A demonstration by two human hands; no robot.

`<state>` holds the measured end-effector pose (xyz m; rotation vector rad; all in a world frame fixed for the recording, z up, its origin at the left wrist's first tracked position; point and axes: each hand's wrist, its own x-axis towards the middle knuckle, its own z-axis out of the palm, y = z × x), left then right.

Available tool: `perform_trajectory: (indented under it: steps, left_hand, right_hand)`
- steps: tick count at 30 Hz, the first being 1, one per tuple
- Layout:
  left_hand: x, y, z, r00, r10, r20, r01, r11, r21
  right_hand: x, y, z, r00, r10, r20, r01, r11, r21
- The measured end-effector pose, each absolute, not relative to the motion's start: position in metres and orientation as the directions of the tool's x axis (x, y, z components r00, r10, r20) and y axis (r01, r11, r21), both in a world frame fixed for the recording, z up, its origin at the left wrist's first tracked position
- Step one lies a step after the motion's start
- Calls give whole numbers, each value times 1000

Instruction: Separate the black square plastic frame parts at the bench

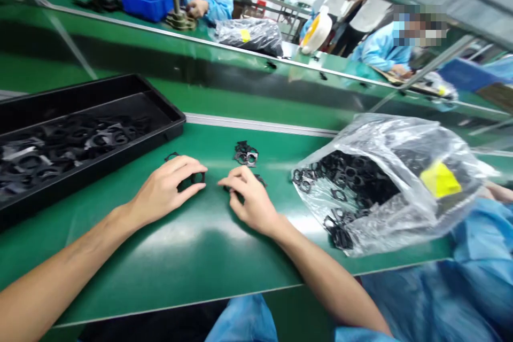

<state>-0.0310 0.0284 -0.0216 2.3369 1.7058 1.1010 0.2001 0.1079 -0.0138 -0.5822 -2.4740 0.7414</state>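
My left hand [166,189] holds a square black plastic frame [198,177] between thumb and fingertips, above the green bench mat [160,256]. My right hand [250,202] is close by, its fingers on a black frame [236,192] that they partly hide. Just beyond the hands lies a small heap of black frames [246,154]. To the left stands a black tray [120,133] filled with similar parts. On the right, an open clear plastic bag [385,187] holds many more black frames, and several have spilled at its mouth.
A metal rail [256,123] runs along the far side of the mat. Beyond it, a co-worker's hand [196,8] rests on a round stacked fixture beside a blue bin [146,2]. A second person in a blue sleeve [380,49] works further right. Blue gown fabric [441,288] fills the lower right.
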Motion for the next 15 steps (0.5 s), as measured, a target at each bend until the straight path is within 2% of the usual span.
perform_trajectory:
  steps: [4,8,12,15]
  left_hand:
    - [-23,25,-27,266,805,530,789,-497,360]
    - [-23,26,-28,269,805,528,803,-490,338]
    - [-23,27,-28,255,800,544,800,-490,346]
    - [-21,27,-25,258,789,558,792,-504,345]
  right_hand:
    - [199,98,-20,-860,442,254,216,768,-603]
    - [201,99,-19,-860,457,230,245,762,-599]
    - [202,102,-12,-803,545,242,292,714,-637]
    - [200,105,-8,-697,665,269,282,599,-749]
